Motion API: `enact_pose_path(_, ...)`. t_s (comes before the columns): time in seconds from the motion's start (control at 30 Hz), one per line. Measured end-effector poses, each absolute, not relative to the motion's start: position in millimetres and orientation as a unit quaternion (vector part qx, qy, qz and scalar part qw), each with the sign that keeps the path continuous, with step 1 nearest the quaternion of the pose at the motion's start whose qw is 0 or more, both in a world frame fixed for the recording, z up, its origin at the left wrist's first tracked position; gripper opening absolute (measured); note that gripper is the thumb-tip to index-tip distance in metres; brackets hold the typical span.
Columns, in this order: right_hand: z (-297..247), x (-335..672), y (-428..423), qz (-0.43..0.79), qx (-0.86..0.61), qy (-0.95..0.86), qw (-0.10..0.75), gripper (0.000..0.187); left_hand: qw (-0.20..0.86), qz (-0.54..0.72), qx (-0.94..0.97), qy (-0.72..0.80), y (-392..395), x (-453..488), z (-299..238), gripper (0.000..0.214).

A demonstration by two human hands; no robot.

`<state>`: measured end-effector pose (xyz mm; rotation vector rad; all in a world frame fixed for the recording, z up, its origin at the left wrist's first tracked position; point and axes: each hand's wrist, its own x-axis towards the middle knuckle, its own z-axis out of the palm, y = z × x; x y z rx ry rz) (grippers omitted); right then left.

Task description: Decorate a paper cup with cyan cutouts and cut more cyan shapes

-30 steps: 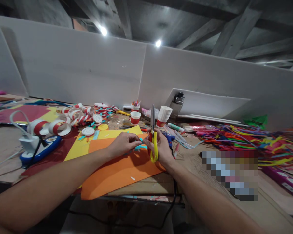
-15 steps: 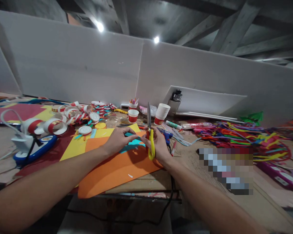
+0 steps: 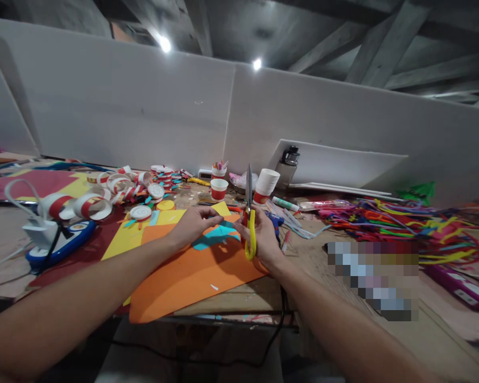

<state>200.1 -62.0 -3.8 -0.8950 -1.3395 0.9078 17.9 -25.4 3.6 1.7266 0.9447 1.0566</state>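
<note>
Yellow-handled scissors [image 3: 253, 226] are being held blades-up in the right hand [image 3: 265, 239] over the orange sheet [image 3: 195, 274], seemingly so that the thumb is being freed near the blue paper [image 3: 211, 237] above that sheet; beside the paper, the left hand [image 3: 192, 226] is being held narrow, whether pinching anything cannot be told

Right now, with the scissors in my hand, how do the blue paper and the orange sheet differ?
The blue paper is much smaller than the orange sheet. The blue paper has an irregular outline, while the orange sheet has longer, mostly straight edges. The blue paper is over the orange sheet, which spreads out beneath it. Both are plain-coloured.
</note>
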Motion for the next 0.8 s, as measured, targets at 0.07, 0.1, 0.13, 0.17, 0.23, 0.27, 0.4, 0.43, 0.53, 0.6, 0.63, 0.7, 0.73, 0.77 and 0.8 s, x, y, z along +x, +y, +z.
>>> enact_pose_path(0.07, -2.3, 198.5, -63.7, 0.397, -0.39, -0.571, 0.603, 0.046, 0.416, 0.414, 0.711, 0.387, -25.8, 17.1, 5.6, 0.027)
enact_pose_path(0.1, -1.4, 197.9, -64.7, 0.397, -0.392, -0.567, 0.606, 0.046, 0.416, 0.407, 0.714, 0.389, -26.0, 17.0, 6.1, 0.028)
enact_pose_path(0.13, -0.4, 197.4, -65.6, 0.395, -0.393, -0.564, 0.609, 0.046, 0.422, 0.399, 0.715, 0.389, -26.4, 17.1, 6.1, 0.028)
enact_pose_path(0.17, 0.5, 197.1, -66.3, 0.392, -0.393, -0.563, 0.612, 0.045, 0.429, 0.389, 0.717, 0.387, -26.8, 17.3, 5.9, 0.028)
enact_pose_path(0.23, 1.8, 196.9, -67.0, 0.384, -0.39, -0.565, 0.618, 0.045, 0.442, 0.366, 0.728, 0.375, -28.0, 17.8, 5.2, 0.027)
enact_pose_path(0.27, 2.0, 196.9, -66.8, 0.383, -0.389, -0.566, 0.618, 0.045, 0.447, 0.35, 0.738, 0.366, -28.6, 18.1, 5.0, 0.026)
enact_pose_path(0.4, -1.0, 196.2, -63.9, 0.41, -0.384, -0.57, 0.599, 0.05, 0.449, 0.289, 0.775, 0.339, -30.3, 18.8, 4.3, 0.024)
enact_pose_path(0.43, -2.2, 196.0, -63.3, 0.42, -0.38, -0.571, 0.594, 0.052, 0.445, 0.284, 0.779, 0.338, -30.5, 19.0, 4.1, 0.025)
enact_pose_path(0.53, -4.4, 195.8, -63.0, 0.44, -0.369, -0.577, 0.58, 0.053, 0.446, 0.285, 0.775, 0.345, -31.0, 19.5, 3.3, 0.029)
enact_pose_path(0.6, -3.7, 195.9, -64.5, 0.445, -0.373, -0.579, 0.572, 0.051, 0.475, 0.279, 0.76, 0.344, -31.5, 20.0, 2.9, 0.031)
enact_pose_path(0.63, -2.8, 196.1, -65.4, 0.446, -0.377, -0.58, 0.568, 0.05, 0.494, 0.275, 0.75, 0.343, -31.7, 20.1, 2.8, 0.033)
enact_pose_path(0.7, -0.9, 196.3, -67.0, 0.448, -0.381, -0.579, 0.565, 0.05, 0.524, 0.266, 0.733, 0.342, -32.1, 20.2, 3.0, 0.035)
enact_pose_path(0.73, -0.3, 196.4, -67.4, 0.451, -0.381, -0.578, 0.564, 0.05, 0.53, 0.265, 0.729, 0.343, -32.2, 20.2, 3.4, 0.035)
enact_pose_path(0.77, -0.1, 196.5, -67.4, 0.453, -0.379, -0.577, 0.564, 0.05, 0.529, 0.265, 0.729, 0.344, -32.2, 20.0, 4.1, 0.035)
enact_pose_path(0.8, -0.3, 196.6, -67.1, 0.455, -0.376, -0.576, 0.566, 0.05, 0.522, 0.266, 0.733, 0.346, -32.2, 19.7, 5.0, 0.035)
